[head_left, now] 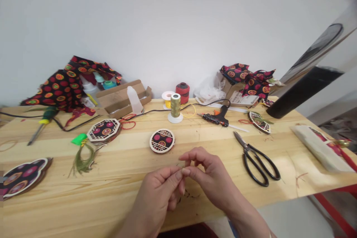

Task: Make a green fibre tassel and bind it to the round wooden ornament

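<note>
My left hand (160, 189) and my right hand (208, 173) meet above the near edge of the wooden table (111, 193). Both pinch, fingertips touching, around something very thin that I cannot make out, perhaps a thread. Just beyond my fingers lies a round wooden lattice ornament (162, 140) with dark patterned fabric inside. A spool of gold thread (175, 107) stands upright farther back.
Black scissors (256, 158) lie to the right, a black glue gun (219, 117) behind them. An octagonal ornament (103, 131), a green tassel (82, 152) and a flower-shaped ornament (23, 174) lie left. Patterned fabric (67, 83), a cardboard box (121, 98), a screwdriver (41, 122) and a red spool (182, 92) sit at the back.
</note>
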The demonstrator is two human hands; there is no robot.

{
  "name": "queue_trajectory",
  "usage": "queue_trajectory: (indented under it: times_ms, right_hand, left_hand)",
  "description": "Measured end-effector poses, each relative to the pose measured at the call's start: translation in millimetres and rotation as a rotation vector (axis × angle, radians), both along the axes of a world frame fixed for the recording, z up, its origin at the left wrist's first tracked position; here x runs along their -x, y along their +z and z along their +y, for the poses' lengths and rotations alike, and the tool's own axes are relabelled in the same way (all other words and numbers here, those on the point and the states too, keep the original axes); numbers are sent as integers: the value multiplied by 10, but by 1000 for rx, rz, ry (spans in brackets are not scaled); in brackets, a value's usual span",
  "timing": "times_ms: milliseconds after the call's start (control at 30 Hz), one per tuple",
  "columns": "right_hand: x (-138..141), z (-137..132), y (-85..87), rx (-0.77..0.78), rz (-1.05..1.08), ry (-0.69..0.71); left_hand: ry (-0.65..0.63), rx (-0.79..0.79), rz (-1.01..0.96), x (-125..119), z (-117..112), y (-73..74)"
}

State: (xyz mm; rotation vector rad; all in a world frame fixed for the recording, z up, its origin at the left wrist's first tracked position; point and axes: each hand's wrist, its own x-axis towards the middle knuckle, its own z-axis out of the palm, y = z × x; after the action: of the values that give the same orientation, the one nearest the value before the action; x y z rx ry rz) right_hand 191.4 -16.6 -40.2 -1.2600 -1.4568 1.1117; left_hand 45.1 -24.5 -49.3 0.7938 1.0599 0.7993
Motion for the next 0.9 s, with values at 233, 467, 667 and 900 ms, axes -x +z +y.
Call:
queue_trajectory:
  times_ms: [233, 467, 667, 900]
  right_hand:
    - [-48, 32, -25, 75, 164, 114]
    - [-20, 25, -41, 111, 135, 12]
    - [-14, 15, -64, 150, 136, -25]
    - [-9, 12, -75, 122, 113, -27]
  left_hand:
    - [-45, 35, -31, -3, 2, 55]
    - [-30, 93, -193, 4, 11, 102]
    - [-7, 164, -287, 4, -3, 104]
    - [-32, 77, -182, -4, 5, 62]
